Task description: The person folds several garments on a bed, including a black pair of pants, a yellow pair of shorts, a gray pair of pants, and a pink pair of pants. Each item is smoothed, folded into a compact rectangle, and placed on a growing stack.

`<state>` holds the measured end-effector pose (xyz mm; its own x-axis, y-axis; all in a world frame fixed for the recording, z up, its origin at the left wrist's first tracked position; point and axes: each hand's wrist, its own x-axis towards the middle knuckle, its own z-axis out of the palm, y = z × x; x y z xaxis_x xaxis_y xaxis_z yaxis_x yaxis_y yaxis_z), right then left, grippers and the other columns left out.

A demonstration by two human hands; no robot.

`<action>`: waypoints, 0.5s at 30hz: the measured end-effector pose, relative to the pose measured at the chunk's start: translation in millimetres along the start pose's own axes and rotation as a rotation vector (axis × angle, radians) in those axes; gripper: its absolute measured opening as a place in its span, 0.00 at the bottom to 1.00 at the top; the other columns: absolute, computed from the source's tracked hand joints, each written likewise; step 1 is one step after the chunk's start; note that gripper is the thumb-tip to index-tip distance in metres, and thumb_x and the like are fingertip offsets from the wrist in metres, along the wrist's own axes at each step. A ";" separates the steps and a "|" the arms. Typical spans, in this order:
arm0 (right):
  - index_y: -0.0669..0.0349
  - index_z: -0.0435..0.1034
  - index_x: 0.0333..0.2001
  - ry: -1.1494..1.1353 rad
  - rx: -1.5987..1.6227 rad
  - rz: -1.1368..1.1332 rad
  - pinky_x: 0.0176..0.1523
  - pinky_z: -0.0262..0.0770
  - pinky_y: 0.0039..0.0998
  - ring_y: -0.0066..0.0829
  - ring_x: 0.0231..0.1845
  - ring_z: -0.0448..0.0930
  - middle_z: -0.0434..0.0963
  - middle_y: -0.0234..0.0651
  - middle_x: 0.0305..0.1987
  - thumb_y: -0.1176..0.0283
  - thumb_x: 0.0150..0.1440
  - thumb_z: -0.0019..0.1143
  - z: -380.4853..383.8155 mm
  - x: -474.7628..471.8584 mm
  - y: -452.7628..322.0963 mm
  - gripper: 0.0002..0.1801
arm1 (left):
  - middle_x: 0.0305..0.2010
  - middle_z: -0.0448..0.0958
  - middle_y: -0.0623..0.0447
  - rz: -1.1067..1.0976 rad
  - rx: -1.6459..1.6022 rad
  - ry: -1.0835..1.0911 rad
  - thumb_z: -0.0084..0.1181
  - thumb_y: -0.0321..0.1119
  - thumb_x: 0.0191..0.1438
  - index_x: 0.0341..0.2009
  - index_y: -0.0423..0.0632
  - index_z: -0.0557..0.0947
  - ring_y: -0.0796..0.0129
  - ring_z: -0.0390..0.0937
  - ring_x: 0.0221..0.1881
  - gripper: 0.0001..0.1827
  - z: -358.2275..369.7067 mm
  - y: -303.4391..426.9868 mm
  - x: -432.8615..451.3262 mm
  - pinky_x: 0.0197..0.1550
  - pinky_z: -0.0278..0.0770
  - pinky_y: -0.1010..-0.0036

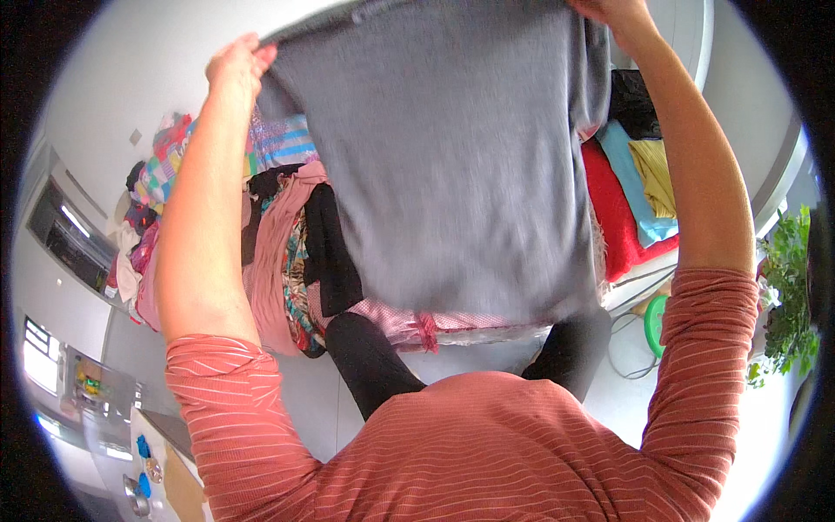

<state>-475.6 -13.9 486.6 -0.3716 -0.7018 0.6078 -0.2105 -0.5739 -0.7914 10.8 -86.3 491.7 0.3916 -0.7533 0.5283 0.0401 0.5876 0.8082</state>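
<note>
A grey shirt-like garment [450, 163] hangs spread out in front of me, slightly blurred. My left hand [240, 64] pinches its upper left corner. At the top edge of the view, my right hand [610, 16] grips the garment's upper right side; part of that hand is cut off. The cloth's lower edge hangs down near my knees and hides the middle of the surface behind it. Left of the grey cloth, a pink garment [280, 261] and a black garment [329, 251] lie draped over the pink-covered front edge [456, 326].
To the right lie a red cloth [607, 209], a light blue folded cloth [629, 189] and a yellow folded cloth [654, 176]. More clothes and patterned fabrics [160, 176] are heaped at the left. A green round object [654, 326], a cable [616, 375] and a leafy plant [786, 293] are at the right.
</note>
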 end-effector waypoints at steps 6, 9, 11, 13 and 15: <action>0.71 0.70 0.35 0.010 0.146 -0.347 0.43 0.82 0.29 0.35 0.39 0.81 0.76 0.42 0.38 0.84 0.55 0.56 -31.4 15.4 -23.2 0.04 | 0.49 0.75 0.39 0.116 -0.195 -0.140 0.57 0.22 0.58 0.52 0.29 0.71 0.50 0.80 0.45 0.18 -18.7 49.4 38.0 0.51 0.85 0.62; 0.66 0.74 0.43 0.004 -0.210 -0.411 0.53 0.76 0.27 0.29 0.46 0.80 0.80 0.38 0.43 0.71 0.59 0.55 -62.6 -36.8 -0.6 0.11 | 0.48 0.76 0.43 0.096 -0.205 -0.188 0.59 0.24 0.58 0.50 0.32 0.74 0.56 0.79 0.43 0.17 -36.3 24.2 -4.8 0.47 0.84 0.65; 0.65 0.77 0.48 0.034 -0.514 -0.372 0.54 0.73 0.24 0.19 0.48 0.81 0.84 0.34 0.44 0.65 0.62 0.56 -82.8 -93.0 36.1 0.16 | 0.43 0.78 0.44 0.107 -0.219 -0.171 0.57 0.24 0.58 0.47 0.33 0.77 0.57 0.80 0.37 0.12 -51.8 -16.3 -61.8 0.40 0.86 0.64; 0.54 0.78 0.48 0.059 -0.624 -0.430 0.47 0.76 0.28 0.24 0.43 0.81 0.83 0.35 0.42 0.77 0.56 0.61 -94.8 -158.2 92.7 0.14 | 0.42 0.78 0.49 0.022 -0.208 -0.127 0.61 0.28 0.57 0.47 0.37 0.78 0.64 0.79 0.39 0.14 -75.8 -66.3 -129.9 0.40 0.84 0.67; 0.57 0.77 0.48 0.029 -0.691 -0.333 0.51 0.76 0.29 0.28 0.46 0.81 0.82 0.36 0.45 0.78 0.55 0.61 -100.2 -230.3 160.2 0.15 | 0.42 0.79 0.52 -0.122 -0.177 -0.149 0.63 0.31 0.56 0.48 0.40 0.79 0.69 0.78 0.38 0.16 -99.2 -128.7 -201.9 0.38 0.83 0.69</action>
<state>-514.4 98.0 213.3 -0.2112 -0.5213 0.8268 -0.8292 -0.3523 -0.4339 17.7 19.5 255.2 0.2352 -0.8490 0.4731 0.2443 0.5227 0.8167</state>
